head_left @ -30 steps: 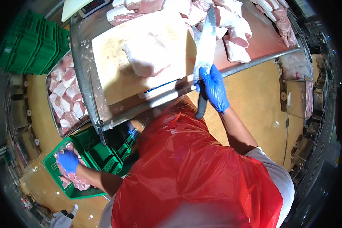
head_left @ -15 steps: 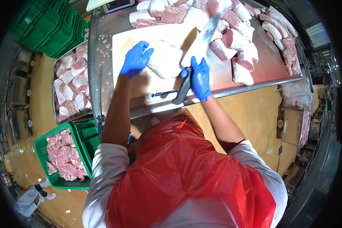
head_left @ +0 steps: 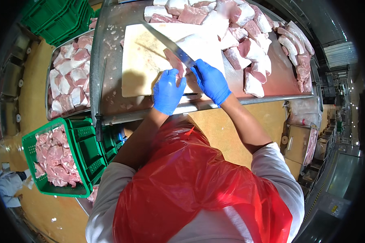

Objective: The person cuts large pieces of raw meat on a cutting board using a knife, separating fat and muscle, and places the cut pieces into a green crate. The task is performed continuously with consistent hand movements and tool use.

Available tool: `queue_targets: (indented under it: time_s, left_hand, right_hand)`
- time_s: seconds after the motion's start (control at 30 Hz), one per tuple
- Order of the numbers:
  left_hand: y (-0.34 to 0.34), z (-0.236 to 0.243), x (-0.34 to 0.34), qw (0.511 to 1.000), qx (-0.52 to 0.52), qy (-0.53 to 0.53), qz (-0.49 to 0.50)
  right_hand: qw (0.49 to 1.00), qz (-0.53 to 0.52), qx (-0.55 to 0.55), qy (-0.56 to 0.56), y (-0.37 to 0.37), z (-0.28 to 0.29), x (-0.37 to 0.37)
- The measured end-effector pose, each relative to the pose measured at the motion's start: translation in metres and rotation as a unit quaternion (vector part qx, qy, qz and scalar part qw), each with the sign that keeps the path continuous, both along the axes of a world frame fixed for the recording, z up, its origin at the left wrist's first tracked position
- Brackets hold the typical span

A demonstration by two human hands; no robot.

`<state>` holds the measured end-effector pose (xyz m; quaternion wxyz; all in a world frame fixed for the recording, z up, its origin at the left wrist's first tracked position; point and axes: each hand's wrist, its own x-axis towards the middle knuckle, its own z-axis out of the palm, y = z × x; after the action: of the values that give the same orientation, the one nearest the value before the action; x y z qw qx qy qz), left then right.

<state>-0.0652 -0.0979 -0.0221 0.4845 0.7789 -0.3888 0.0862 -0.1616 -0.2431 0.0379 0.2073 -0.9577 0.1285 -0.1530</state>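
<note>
A long-bladed knife [head_left: 166,41] is held in my blue-gloved right hand [head_left: 211,82], its fingers wrapped round the handle, which they hide. The blade slants to the far left across a piece of meat [head_left: 174,60]. My left hand [head_left: 168,91], also gloved in blue, pinches the near end of that piece, its fingers curled. Pink flesh shows on the meat's left side; the pale part under and beyond the blade is washed out by glare. All this is over the white cutting board [head_left: 136,50], close to its near edge.
Cut meat pieces [head_left: 247,52] pile up behind and right of the board on the metal table [head_left: 109,77]. Left of it stands a tray of meat [head_left: 71,77]. A green crate [head_left: 87,137] of trimmings sits lower left; stacked green crates [head_left: 59,20] stand far left. Another person [head_left: 10,186] is lower left.
My right hand has turned the knife from pointing far right to far left, over the meat. My left hand has come nearer and right, closing on the meat's near end. The view has shifted slightly.
</note>
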Motion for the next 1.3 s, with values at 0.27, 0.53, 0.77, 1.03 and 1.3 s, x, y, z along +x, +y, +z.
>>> queue_targets:
  time_s: [0.27, 0.53, 0.77, 1.03, 1.3]
  left_hand:
    - [0.001, -0.003, 0.001, 0.998, 0.017, -0.063, 0.026]
    - [0.032, 0.003, 0.008, 0.999, -0.002, -0.007, 0.052]
    - [-0.024, 0.001, -0.005, 0.994, 0.087, -0.071, 0.004]
    - [0.000, -0.002, 0.007, 0.999, -0.041, 0.031, 0.000]
    - [0.003, -0.005, 0.018, 0.998, -0.031, 0.059, -0.021]
  right_hand:
    - [0.979, 0.036, -0.099, 0.175, -0.021, 0.002, -0.043]
    - [0.942, -0.031, -0.140, 0.303, -0.023, 0.050, -0.154]
    - [0.992, -0.074, -0.057, 0.082, 0.018, 0.014, -0.106]
    - [0.995, -0.065, -0.057, 0.054, 0.041, 0.012, 0.004]
    - [0.962, -0.079, -0.084, 0.249, 0.035, 0.003, -0.050]
